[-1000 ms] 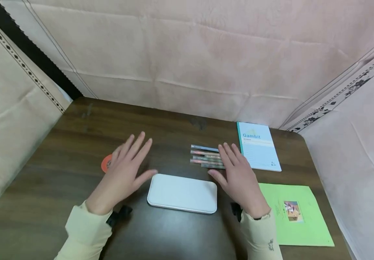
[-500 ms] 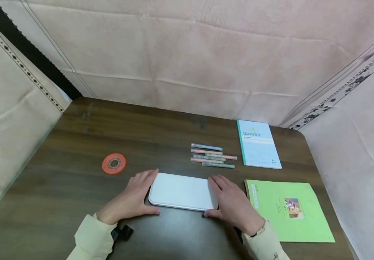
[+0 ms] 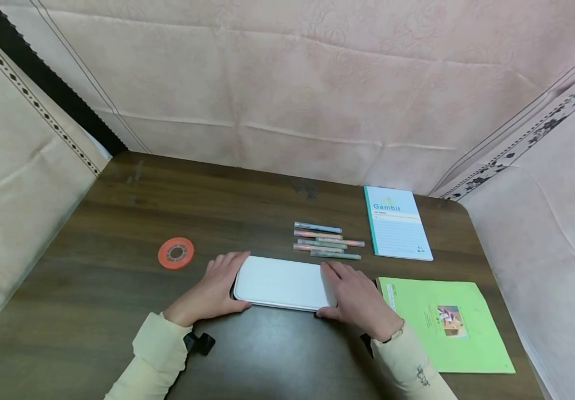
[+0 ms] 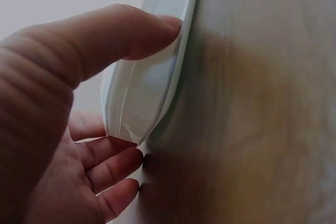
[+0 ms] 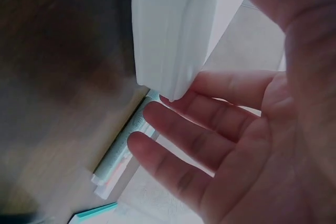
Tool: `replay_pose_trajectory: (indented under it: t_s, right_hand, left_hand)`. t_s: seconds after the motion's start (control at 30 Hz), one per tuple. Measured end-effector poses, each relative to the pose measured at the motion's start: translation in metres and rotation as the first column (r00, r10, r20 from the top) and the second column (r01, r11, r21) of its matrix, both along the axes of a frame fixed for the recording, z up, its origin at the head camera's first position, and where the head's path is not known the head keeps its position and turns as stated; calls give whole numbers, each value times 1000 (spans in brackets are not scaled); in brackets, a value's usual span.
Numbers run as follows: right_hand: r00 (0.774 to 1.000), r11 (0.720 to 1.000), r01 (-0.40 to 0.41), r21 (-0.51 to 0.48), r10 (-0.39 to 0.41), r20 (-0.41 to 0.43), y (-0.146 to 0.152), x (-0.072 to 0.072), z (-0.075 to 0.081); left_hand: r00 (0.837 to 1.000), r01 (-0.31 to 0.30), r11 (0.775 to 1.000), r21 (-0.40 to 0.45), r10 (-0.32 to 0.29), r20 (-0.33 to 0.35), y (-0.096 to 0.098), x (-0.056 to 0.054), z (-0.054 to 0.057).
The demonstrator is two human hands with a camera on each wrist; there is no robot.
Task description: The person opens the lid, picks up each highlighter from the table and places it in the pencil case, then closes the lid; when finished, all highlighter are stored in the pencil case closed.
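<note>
A flat white case with rounded corners point(image 3: 284, 282), like a pencil case, is between both hands in the head view. My left hand point(image 3: 216, 291) holds its left end, fingers behind and thumb at the near side. The right hand point(image 3: 354, 297) grips the right end the same way. In the left wrist view the thumb point(image 4: 131, 32) presses the case's side wall point(image 4: 149, 77). In the right wrist view the case's end point(image 5: 173, 30) sits by the curled fingers. Whether the case touches the table cannot be told.
Several pens point(image 3: 318, 227) lie in a group behind the case. An orange tape roll point(image 3: 176, 242) is at the left. A blue notebook marked Gambit point(image 3: 398, 225) lies at the back right, a green book point(image 3: 417, 328) nearer on the right. Cloth walls point(image 3: 287, 89) enclose the brown table point(image 3: 217, 205).
Both hands came down from spread fingers over the table and took hold of the case's ends. The case then shifted slightly upward in the head view. The tape roll and pens came into full view.
</note>
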State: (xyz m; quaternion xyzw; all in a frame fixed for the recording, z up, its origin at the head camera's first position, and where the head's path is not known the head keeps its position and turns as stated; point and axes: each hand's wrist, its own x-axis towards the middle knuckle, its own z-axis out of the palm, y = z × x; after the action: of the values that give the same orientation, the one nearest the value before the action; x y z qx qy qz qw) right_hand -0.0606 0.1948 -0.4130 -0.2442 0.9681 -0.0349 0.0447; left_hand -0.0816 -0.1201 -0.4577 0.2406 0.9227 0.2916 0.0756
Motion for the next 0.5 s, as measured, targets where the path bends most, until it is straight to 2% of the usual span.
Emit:
replay_pose_trajectory:
  t_s: [0.23, 0.5]
  right_hand:
    - [1000, 1000, -15, 16, 15, 16, -1, -2, 2]
    - [996, 995, -85, 54, 84, 25, 1, -16, 7]
  left_hand:
    - [999, 3, 1000, 31, -4, 35, 0, -2, -1]
    - [998, 20, 999, 47, -23, 55, -2, -3, -1]
